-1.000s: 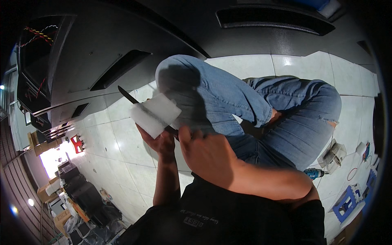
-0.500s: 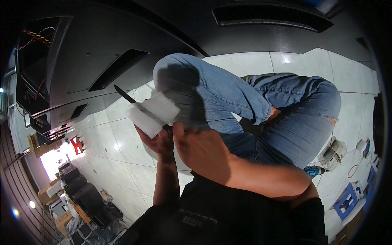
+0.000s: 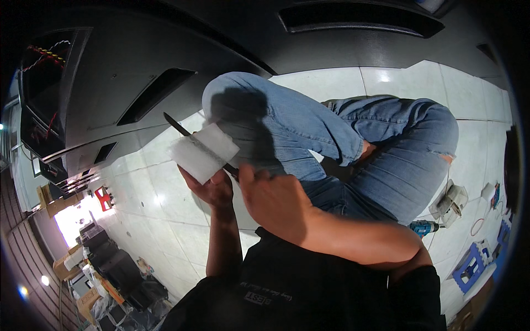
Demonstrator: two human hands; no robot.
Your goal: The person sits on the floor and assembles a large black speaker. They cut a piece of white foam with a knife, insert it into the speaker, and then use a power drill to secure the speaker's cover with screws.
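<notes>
A thick white block that looks like soft foam or wadding [image 3: 199, 160] rests on my left hand [image 3: 214, 190], gripped from below, with some fingers hidden behind it. Across its top lies a long dark-bladed knife [image 3: 176, 124], set into a groove in the white material. The blade's tip sticks out past the far left side of the block. My right hand [image 3: 273, 196] is closed round the knife's handle, close to the left hand. Both hands are held left of my crossed legs in blue jeans [image 3: 298, 121].
Black cabinet-like panels [image 3: 127, 60] with slots stand ahead and to the left, loose wires [image 3: 49, 55] in one opening. At right on the tiled floor lie a teal power drill [image 3: 424, 228] and a blue folding stool [image 3: 469, 267]. Boxes and black seats [image 3: 116, 270] crowd the lower left.
The knife has slid back a little through the groove toward my right side, less of its tip now showing. My right hand has drawn slightly right, while the left still holds the block.
</notes>
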